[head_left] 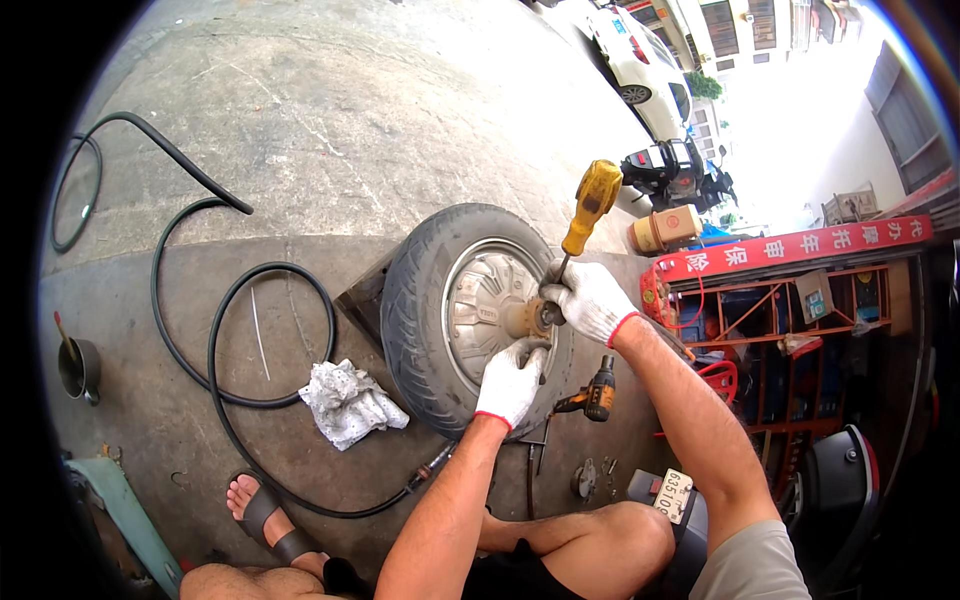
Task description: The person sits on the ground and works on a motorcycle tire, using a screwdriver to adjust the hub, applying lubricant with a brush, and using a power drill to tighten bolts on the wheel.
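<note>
On the concrete floor (300,170), in front of the person's knees, a rubber-tyred wheel (480,300) is placed, with its silver face and protruding hub (522,318) exposed. Just above the hub, a screwdriver (592,205) with a yellow handle is held by the white-gloved right hand (595,302); its shaft is pinched between thumb and bent fingers, and its lower end is hidden by them. At the near side of the hub, the left hand (515,382), also gloved, is placed with curled fingers; whether anything is pinched by them cannot be told. Near the wheel, on its right, an orange and black power tool (600,392) is laid. On the wheel's left, a crumpled white cloth (350,405) is seen, and farther out, a looped black hose (181,155) is spread. Well apart from the wheel, on its far right side, a white car (640,65) is parked.
</note>
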`<state>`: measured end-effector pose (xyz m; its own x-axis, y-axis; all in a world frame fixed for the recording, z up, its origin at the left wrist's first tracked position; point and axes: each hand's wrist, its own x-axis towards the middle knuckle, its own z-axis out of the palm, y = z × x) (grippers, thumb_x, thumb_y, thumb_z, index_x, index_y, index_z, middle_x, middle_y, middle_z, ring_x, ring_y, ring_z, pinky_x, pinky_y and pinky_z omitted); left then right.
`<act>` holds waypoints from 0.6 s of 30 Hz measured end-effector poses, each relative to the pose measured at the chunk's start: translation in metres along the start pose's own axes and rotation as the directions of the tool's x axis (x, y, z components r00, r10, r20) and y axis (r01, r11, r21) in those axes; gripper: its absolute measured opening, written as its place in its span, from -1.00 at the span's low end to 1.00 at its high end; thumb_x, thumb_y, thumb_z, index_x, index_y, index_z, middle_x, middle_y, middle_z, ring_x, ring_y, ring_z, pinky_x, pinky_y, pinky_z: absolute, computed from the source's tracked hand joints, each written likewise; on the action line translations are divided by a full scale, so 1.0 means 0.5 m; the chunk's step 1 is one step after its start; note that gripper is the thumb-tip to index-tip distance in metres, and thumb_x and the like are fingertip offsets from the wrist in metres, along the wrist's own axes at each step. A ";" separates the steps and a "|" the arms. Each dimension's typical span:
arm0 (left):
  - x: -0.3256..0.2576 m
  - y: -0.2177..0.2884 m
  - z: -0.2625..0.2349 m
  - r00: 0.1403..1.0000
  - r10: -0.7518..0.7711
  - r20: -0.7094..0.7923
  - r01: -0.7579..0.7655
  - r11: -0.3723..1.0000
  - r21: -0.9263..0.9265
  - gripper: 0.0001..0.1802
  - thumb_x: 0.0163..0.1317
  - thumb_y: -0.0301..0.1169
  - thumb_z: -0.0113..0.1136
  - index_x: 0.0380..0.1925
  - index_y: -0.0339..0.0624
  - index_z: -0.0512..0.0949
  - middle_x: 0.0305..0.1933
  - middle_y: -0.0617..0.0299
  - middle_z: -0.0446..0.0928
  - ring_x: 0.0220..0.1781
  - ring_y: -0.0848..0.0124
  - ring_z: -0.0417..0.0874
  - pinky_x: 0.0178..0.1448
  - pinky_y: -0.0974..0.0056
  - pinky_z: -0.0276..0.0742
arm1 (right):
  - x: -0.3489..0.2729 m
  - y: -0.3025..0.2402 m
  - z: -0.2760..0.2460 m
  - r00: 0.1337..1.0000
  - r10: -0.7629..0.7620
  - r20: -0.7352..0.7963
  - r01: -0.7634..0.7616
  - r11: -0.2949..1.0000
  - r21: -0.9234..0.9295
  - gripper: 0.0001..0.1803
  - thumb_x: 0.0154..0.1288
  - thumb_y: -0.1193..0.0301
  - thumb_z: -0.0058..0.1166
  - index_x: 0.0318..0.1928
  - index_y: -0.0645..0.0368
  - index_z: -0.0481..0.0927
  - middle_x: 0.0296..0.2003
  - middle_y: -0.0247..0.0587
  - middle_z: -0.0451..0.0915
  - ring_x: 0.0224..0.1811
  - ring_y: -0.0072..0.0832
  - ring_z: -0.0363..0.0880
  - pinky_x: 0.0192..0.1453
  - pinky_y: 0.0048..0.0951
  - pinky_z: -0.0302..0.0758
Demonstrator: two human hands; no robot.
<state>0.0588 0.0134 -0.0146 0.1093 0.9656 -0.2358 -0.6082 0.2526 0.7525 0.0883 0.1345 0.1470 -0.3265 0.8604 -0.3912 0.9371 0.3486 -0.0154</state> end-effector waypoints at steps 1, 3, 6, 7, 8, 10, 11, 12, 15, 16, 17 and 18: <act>0.000 -0.002 0.001 1.000 0.003 0.000 -0.003 1.000 0.003 -0.70 0.46 -0.37 0.12 0.04 -0.29 0.67 -0.29 0.23 0.67 -0.40 0.54 0.58 -0.26 0.37 0.52 | 0.000 0.002 0.000 1.000 0.002 -0.004 -0.002 1.000 0.000 -0.74 0.35 0.35 0.10 -0.08 0.23 0.68 -0.26 0.20 0.69 -0.10 0.08 0.69 0.01 -0.04 0.58; 0.002 -0.007 0.003 1.000 0.010 -0.001 -0.010 1.000 0.010 -0.70 0.46 -0.37 0.12 0.04 -0.29 0.67 -0.29 0.23 0.67 -0.40 0.54 0.58 -0.26 0.37 0.52 | 0.001 0.007 0.003 1.000 0.004 -0.012 -0.004 1.000 0.000 -0.74 0.35 0.35 0.10 -0.07 0.24 0.68 -0.26 0.20 0.69 -0.10 0.08 0.69 0.02 -0.04 0.58; -0.001 0.002 0.001 1.000 -0.001 -0.005 0.001 1.000 -0.010 -0.70 0.46 -0.37 0.11 0.04 -0.29 0.67 -0.30 0.23 0.67 -0.40 0.54 0.58 -0.26 0.36 0.52 | 0.003 -0.004 -0.003 1.000 -0.005 -0.020 0.004 0.999 -0.043 -0.74 0.34 0.35 0.11 -0.08 0.24 0.68 -0.28 0.20 0.69 -0.10 0.08 0.69 0.01 -0.05 0.58; -0.002 0.003 0.002 1.000 -0.004 0.001 0.004 1.000 -0.003 -0.70 0.46 -0.37 0.11 0.04 -0.29 0.67 -0.31 0.23 0.67 -0.40 0.53 0.58 -0.25 0.36 0.52 | 0.004 -0.001 -0.001 1.000 0.002 -0.025 -0.003 0.999 -0.052 -0.74 0.34 0.35 0.11 -0.09 0.25 0.67 -0.28 0.20 0.69 -0.11 0.08 0.69 0.01 -0.05 0.58; -0.002 0.005 0.002 1.000 -0.007 0.008 0.007 1.000 0.003 -0.70 0.46 -0.37 0.11 0.04 -0.29 0.67 -0.31 0.23 0.66 -0.40 0.53 0.58 -0.25 0.36 0.52 | 0.006 0.003 0.001 0.999 0.009 -0.031 -0.011 0.998 -0.061 -0.75 0.34 0.35 0.11 -0.09 0.25 0.67 -0.28 0.20 0.69 -0.11 0.07 0.69 0.01 -0.05 0.58; -0.002 0.005 0.000 1.000 -0.005 0.012 0.005 1.000 0.012 -0.70 0.46 -0.37 0.11 0.04 -0.29 0.67 -0.32 0.23 0.66 -0.40 0.53 0.59 -0.25 0.36 0.52 | 0.008 0.006 0.005 0.999 0.002 -0.046 -0.006 0.997 -0.078 -0.75 0.34 0.34 0.11 -0.10 0.25 0.67 -0.28 0.20 0.69 -0.11 0.07 0.69 0.01 -0.05 0.58; -0.001 0.005 -0.002 1.000 0.000 0.009 0.000 1.000 0.015 -0.69 0.46 -0.37 0.11 0.04 -0.30 0.67 -0.32 0.23 0.66 -0.40 0.53 0.59 -0.25 0.36 0.53 | 0.010 0.006 0.007 0.998 -0.012 -0.056 0.007 0.996 -0.087 -0.75 0.34 0.34 0.11 -0.10 0.25 0.67 -0.28 0.20 0.69 -0.12 0.07 0.69 0.01 -0.05 0.58; 0.000 0.004 -0.003 1.000 0.004 0.007 -0.005 1.000 0.018 -0.69 0.46 -0.37 0.11 0.04 -0.30 0.67 -0.32 0.23 0.66 -0.40 0.53 0.59 -0.25 0.36 0.53 | 0.011 0.005 0.008 0.998 -0.025 -0.065 0.019 0.995 -0.096 -0.75 0.35 0.34 0.11 -0.11 0.25 0.67 -0.29 0.20 0.69 -0.12 0.07 0.69 0.01 -0.05 0.58; 0.001 -0.003 0.002 1.000 0.005 0.018 -0.006 1.000 0.012 -0.69 0.46 -0.36 0.11 0.05 -0.31 0.66 -0.31 0.22 0.67 -0.40 0.53 0.59 -0.25 0.36 0.53 | 0.007 0.005 0.005 0.997 -0.014 -0.071 0.005 0.993 -0.119 -0.74 0.34 0.33 0.11 -0.12 0.25 0.68 -0.29 0.20 0.69 -0.12 0.07 0.69 0.00 -0.05 0.58; 0.001 -0.001 0.001 1.000 0.002 0.014 -0.002 1.000 0.006 -0.69 0.46 -0.37 0.11 0.05 -0.31 0.66 -0.31 0.21 0.67 -0.40 0.53 0.59 -0.25 0.36 0.53 | 0.007 0.003 0.005 0.998 -0.006 -0.061 -0.001 0.994 -0.111 -0.74 0.34 0.33 0.11 -0.12 0.25 0.68 -0.29 0.20 0.69 -0.12 0.07 0.69 0.00 -0.05 0.58; -0.001 0.002 0.000 1.000 -0.001 0.009 0.001 1.000 0.000 -0.69 0.46 -0.37 0.11 0.04 -0.31 0.66 -0.30 0.21 0.67 -0.40 0.53 0.60 -0.25 0.36 0.53 | 0.005 0.000 0.003 0.999 0.002 -0.050 -0.007 0.995 -0.104 -0.74 0.34 0.32 0.11 -0.12 0.24 0.68 -0.29 0.20 0.69 -0.12 0.07 0.69 0.00 -0.04 0.58; -0.001 0.003 0.000 1.000 -0.004 0.005 0.004 1.000 -0.006 -0.69 0.46 -0.37 0.11 0.04 -0.31 0.66 -0.30 0.21 0.67 -0.39 0.53 0.60 -0.25 0.36 0.53 | 0.004 -0.003 0.001 0.999 0.009 -0.040 -0.013 0.995 -0.096 -0.74 0.34 0.32 0.11 -0.13 0.24 0.68 -0.29 0.20 0.69 -0.12 0.07 0.69 0.00 -0.04 0.58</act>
<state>0.0577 0.0133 -0.0133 0.1159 0.9649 -0.2355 -0.6127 0.2561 0.7477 0.0865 0.1355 0.1457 -0.3224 0.8777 -0.3546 0.9252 0.3714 0.0780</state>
